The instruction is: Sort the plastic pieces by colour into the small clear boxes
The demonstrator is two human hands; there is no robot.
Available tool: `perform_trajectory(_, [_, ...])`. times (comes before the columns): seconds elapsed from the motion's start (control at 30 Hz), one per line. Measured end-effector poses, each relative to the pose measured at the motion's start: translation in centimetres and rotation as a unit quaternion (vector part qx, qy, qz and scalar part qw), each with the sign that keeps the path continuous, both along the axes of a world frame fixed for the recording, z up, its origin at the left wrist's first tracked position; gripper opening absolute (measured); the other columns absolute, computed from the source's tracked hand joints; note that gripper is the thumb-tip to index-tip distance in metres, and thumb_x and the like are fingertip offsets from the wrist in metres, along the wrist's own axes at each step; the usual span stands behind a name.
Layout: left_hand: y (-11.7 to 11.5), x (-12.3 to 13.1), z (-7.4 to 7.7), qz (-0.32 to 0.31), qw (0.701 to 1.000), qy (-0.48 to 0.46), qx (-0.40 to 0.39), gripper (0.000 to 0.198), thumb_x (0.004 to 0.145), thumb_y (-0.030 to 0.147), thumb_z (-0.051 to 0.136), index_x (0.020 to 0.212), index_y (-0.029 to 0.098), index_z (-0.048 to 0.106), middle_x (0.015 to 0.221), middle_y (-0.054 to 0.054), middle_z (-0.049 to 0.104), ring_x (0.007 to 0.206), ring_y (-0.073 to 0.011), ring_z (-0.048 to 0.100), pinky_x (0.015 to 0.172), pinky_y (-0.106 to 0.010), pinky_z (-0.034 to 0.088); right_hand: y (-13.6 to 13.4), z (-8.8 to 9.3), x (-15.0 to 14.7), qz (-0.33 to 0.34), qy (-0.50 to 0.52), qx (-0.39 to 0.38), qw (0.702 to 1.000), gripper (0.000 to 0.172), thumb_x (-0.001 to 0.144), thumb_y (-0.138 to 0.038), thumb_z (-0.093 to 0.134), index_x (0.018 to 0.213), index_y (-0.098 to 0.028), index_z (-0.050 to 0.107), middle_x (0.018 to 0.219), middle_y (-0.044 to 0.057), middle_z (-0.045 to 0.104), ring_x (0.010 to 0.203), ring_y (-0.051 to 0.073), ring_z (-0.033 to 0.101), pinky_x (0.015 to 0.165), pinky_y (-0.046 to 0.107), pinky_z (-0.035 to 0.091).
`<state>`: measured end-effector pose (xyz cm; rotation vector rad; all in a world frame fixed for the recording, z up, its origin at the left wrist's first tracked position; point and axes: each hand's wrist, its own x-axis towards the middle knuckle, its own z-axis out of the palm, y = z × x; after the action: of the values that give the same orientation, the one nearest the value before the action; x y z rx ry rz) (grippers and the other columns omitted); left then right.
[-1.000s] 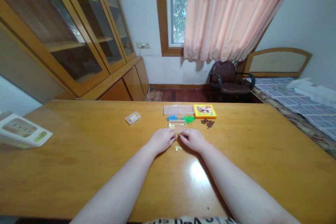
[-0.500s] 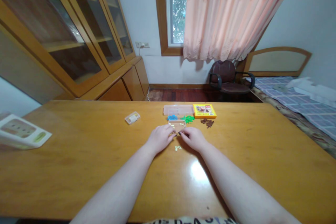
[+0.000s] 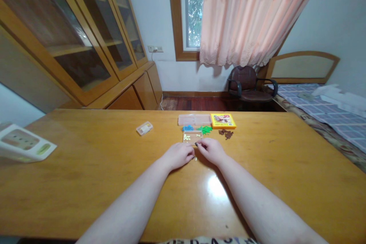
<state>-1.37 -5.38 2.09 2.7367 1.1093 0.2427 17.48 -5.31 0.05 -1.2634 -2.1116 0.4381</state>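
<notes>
My left hand (image 3: 180,154) is low over the table with its fingers curled and closed, the fingertips beside a few small pale yellow pieces (image 3: 196,159). Whatever those fingers hold is hidden. Just to the right, my right hand (image 3: 210,149) has its thumb and fingers pinched together near the front edge of a small clear plastic tray (image 3: 199,139); anything in the pinch is too small to name. Several pale yellow pieces (image 3: 187,137) lie inside this tray. Behind it are a pile of blue pieces (image 3: 188,128) and a pile of green pieces (image 3: 206,130).
A yellow box (image 3: 223,121) and an open clear plastic case (image 3: 186,119) lie toward the table's far edge. Brown pieces (image 3: 226,134) are heaped right of the tray. Farther left are a small clear box (image 3: 144,129) and a white plastic object (image 3: 25,143).
My left hand has moved back toward me, from the tray to the loose pale pieces, partly covering them. More of the tray shows. My right hand has barely moved.
</notes>
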Motion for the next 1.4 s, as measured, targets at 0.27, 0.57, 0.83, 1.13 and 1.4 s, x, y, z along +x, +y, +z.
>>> perform_trajectory(0.27, [1.1, -1.1, -0.2, 0.151, 0.964, -0.175, 0.132, 0.016, 0.087, 0.027, 0.05, 0.088, 0.019, 0.064, 0.086, -0.004, 0.067, 0.083, -0.016, 0.061, 0.078, -0.028, 0.047, 0.1, -0.4, 0.0, 0.004, 0.004, 0.002, 1.0, 0.02, 0.086, -0.027, 0.05, 0.084, -0.02, 0.068, 0.075, 0.003, 0.068, 0.066, 0.014, 0.058, 0.063, 0.023, 0.041])
perform_trajectory(0.57, [1.8, -1.9, -0.4, 0.155, 0.976, -0.128, 0.086, 0.021, 0.085, 0.029, 0.054, 0.102, 0.021, 0.064, 0.099, -0.005, 0.065, 0.09, -0.0165, 0.061, 0.081, -0.028, 0.048, 0.2, -0.3, 0.0, -0.003, 0.008, 0.007, 1.0, 0.021, 0.086, -0.027, 0.049, 0.083, -0.019, 0.069, 0.073, 0.003, 0.068, 0.065, 0.013, 0.057, 0.062, 0.023, 0.04])
perform_trajectory(0.83, [1.2, -2.3, 1.0, -0.014, 0.999, -0.034, 0.006, 0.018, 0.087, 0.029, 0.051, 0.091, 0.025, 0.069, 0.089, -0.002, 0.066, 0.082, -0.0139, 0.06, 0.073, -0.023, 0.043, 0.0, 0.5, 0.5, 0.115, -0.011, -0.086, 0.99, 0.014, 0.076, -0.031, 0.063, 0.08, -0.02, 0.071, 0.069, 0.001, 0.067, 0.061, 0.011, 0.055, 0.059, 0.021, 0.039])
perform_trajectory(1.13, [1.0, -2.2, 1.4, -0.038, 0.997, -0.01, -0.06, 0.018, 0.084, 0.025, 0.055, 0.094, 0.028, 0.069, 0.088, 0.0, 0.065, 0.081, -0.014, 0.06, 0.072, -0.022, 0.042, 0.6, 0.1, 1.3, 0.153, -0.012, -0.188, 0.97, 0.025, 0.068, -0.03, 0.071, 0.092, -0.023, 0.073, 0.067, -0.001, 0.066, 0.056, 0.01, 0.052, 0.053, 0.02, 0.037])
perform_trajectory(1.4, [0.9, -1.9, 0.9, -0.035, 0.997, 0.0, -0.068, 0.016, 0.083, 0.023, 0.055, 0.09, 0.028, 0.069, 0.086, 0.0, 0.064, 0.079, -0.0137, 0.059, 0.07, -0.022, 0.041, 0.8, -0.2, 1.3, 0.153, -0.038, -0.166, 0.973, 0.018, 0.07, -0.024, 0.067, 0.087, -0.023, 0.075, 0.077, 0.001, 0.072, 0.066, 0.013, 0.061, 0.063, 0.022, 0.044])
